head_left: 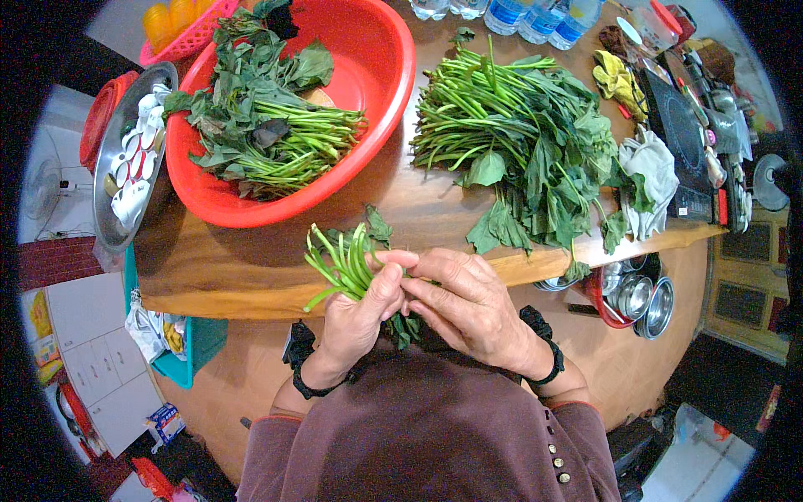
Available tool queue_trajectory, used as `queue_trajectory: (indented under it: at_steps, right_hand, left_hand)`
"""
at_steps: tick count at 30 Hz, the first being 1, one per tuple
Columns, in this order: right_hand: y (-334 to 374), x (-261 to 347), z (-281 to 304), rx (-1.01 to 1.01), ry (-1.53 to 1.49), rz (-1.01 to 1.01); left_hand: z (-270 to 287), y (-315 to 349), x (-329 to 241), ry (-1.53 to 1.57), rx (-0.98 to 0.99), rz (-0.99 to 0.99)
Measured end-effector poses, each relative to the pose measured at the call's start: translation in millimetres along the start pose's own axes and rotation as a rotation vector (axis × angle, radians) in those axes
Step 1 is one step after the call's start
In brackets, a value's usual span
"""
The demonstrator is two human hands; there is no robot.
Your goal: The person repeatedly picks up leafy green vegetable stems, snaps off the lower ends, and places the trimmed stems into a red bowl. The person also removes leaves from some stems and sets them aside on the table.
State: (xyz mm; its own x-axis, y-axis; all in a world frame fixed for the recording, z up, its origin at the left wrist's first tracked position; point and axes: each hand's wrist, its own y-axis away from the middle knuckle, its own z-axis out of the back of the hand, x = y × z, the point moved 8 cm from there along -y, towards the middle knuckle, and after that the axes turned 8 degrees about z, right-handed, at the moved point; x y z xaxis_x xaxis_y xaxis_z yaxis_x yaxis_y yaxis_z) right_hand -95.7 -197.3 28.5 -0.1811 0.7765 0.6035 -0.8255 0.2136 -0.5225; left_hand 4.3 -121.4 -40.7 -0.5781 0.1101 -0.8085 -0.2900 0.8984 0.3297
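Closest in, the left hand (355, 314) is clamped round a small bunch of green stems (343, 263) over the table edge (251, 293), right hand (468, 305) fingertips pinching them; they look light, limp, best gripped mid-stem.

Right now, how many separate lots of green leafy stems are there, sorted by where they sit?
Held in both hands, left hand and right hand, small bunch of green stems: 1
In the round red plastic basin, heap of greens: 1
On the wooden table, large loose pile: 1
Total: 3
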Motion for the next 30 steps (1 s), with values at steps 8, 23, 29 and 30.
queue_trajectory:
  at_steps: [8, 23, 29, 30]
  right_hand:
    - [-9.1, -28.6, 35.5, -0.024, 0.26, 0.012]
    - [-59.8, -93.3, 68.3, -0.113, 0.943, 0.077]
    - [-60.3, -95.3, 68.8, -0.125, 0.855, 0.093]
    - [-58.7, -92.5, 72.6, -0.171, 0.782, 0.096]
  left_hand:
    - [9.1, -3.4, -11.5, 0.171, -0.101, -0.182]
    - [22.9, -0.6, -8.3, 0.181, -0.082, -0.034]
    - [24.1, -0.5, -7.3, 0.253, -0.066, -0.031]
    - [24.6, -0.6, -6.6, 0.247, -0.078, -0.027]
